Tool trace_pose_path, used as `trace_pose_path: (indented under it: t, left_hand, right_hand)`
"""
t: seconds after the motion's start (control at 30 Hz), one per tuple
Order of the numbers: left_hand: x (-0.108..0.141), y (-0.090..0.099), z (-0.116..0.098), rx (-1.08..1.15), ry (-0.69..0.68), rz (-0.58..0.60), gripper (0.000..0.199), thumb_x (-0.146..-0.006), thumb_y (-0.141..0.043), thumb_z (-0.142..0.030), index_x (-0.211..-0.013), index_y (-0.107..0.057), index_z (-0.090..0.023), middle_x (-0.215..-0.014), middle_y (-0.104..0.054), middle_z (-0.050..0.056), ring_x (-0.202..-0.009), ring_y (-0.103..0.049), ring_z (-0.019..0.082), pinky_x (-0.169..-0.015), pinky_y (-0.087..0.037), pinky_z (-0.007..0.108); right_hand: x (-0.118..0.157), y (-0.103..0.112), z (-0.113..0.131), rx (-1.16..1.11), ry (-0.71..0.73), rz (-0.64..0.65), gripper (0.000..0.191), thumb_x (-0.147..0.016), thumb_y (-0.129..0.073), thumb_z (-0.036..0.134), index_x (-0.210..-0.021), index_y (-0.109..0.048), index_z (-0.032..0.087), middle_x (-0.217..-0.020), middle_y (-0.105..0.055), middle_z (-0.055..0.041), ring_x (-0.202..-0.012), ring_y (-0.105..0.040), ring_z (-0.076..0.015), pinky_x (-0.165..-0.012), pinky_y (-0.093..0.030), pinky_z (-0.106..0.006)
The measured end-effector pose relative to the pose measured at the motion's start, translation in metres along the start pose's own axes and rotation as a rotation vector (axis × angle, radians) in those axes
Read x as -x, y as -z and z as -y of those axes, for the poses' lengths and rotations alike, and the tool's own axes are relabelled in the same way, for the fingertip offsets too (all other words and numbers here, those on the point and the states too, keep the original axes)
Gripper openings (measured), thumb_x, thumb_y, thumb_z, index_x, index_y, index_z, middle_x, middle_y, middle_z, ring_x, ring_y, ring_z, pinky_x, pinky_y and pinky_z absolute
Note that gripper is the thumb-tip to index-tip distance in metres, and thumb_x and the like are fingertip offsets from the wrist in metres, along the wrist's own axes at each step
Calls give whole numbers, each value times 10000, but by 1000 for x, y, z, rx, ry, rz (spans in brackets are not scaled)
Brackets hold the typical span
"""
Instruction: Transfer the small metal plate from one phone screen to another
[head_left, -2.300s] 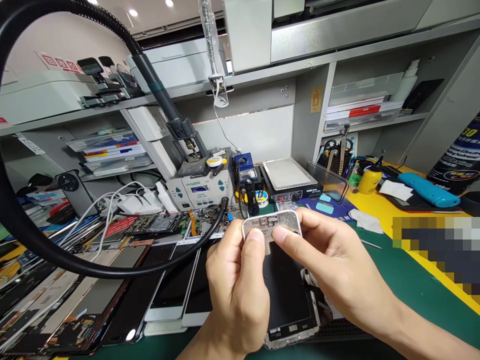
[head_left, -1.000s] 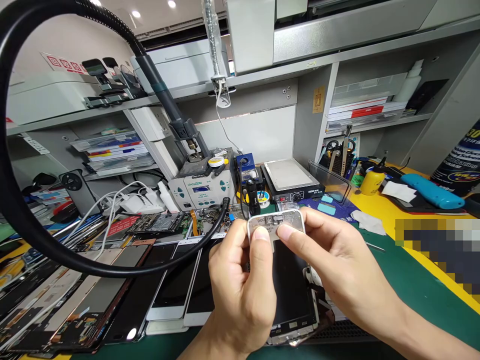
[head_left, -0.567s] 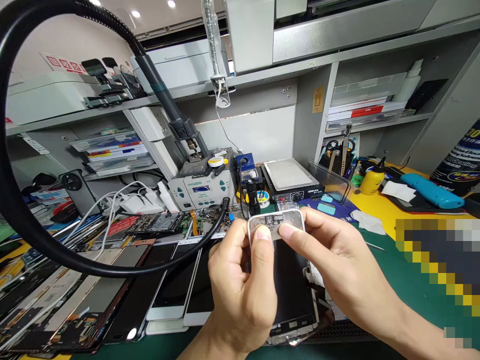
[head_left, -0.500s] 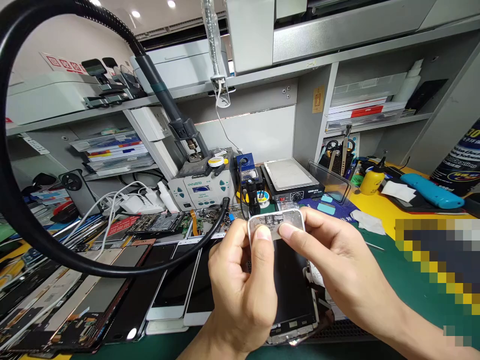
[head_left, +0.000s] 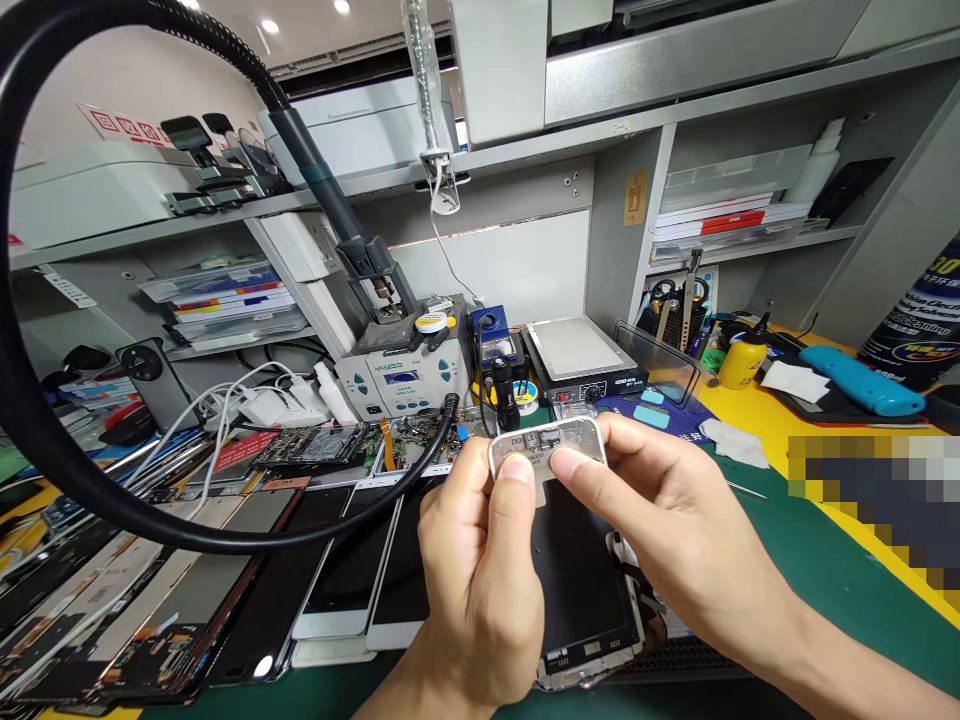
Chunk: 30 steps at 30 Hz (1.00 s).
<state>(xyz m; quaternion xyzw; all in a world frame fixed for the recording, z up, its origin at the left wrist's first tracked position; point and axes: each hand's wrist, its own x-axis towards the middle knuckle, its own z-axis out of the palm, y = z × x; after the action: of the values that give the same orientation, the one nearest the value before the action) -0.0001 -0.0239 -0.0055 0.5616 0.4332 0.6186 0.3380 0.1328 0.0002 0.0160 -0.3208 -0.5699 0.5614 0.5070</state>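
Note:
Both hands grip a small white-rimmed piece [head_left: 546, 436] with rounded corners, a greyish see-through face and some printed letters; its exact kind I cannot tell. My left hand [head_left: 487, 560] holds its left side, thumb pressed on the face and fingers curled behind. My right hand [head_left: 667, 510] has the right side, with its thumb also on the face beside the other. Below and behind them lies a dark phone screen panel [head_left: 577, 570] with an exposed metal lower edge. My hands cover part of it, and whether it joins the held piece is hidden.
Several phones, among them a white-framed phone [head_left: 341, 560], lie to the left. A thick black hose [head_left: 247, 541] loops over them from the hot-air station [head_left: 405, 375]. Behind the hands are a flashlight [head_left: 506, 395] and a heating plate [head_left: 581, 350]. A yellow bottle [head_left: 742, 357] stands right.
The held piece and both thumbs have shifted slightly left and tilted a little. Both hands keep their grip on it.

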Motion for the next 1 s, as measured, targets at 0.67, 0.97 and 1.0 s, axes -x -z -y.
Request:
trace_pose_path:
  t: [0.67,0.97,1.0]
  left_hand:
    - [1,-1,0,-8,-23,-5,340,-1061,-414,-328,-745,-381,-207,-674,-366,-47,-615,-334,109,-603,-263,301]
    - [-5,-4,-4,-91,-9,-5,310,-995,-558,-387,-760,-496,-195,-641,-421,-56,-568,-353,85,-522,-326,227]
    - [-6,-6,-5,-68,21,-9,327,-987,-572,-392,-742,-489,-192,-634,-417,-58,-562,-348,80,-516,-330,217]
  right_hand:
    - [1,0,2,-13,-11,11,283,-912,-676,392,-729,-560,210,-731,-523,20,-704,-510,-143,-626,-446,-245]
    - [-2,3,3,-52,-29,-71,228,-892,-716,385,-784,-646,197,-796,-647,-4,-782,-560,-155,-727,-508,-232]
    - [-3,3,3,-47,-31,-89,234,-883,-726,384,-773,-643,195,-782,-639,0,-759,-550,-147,-712,-504,-227]
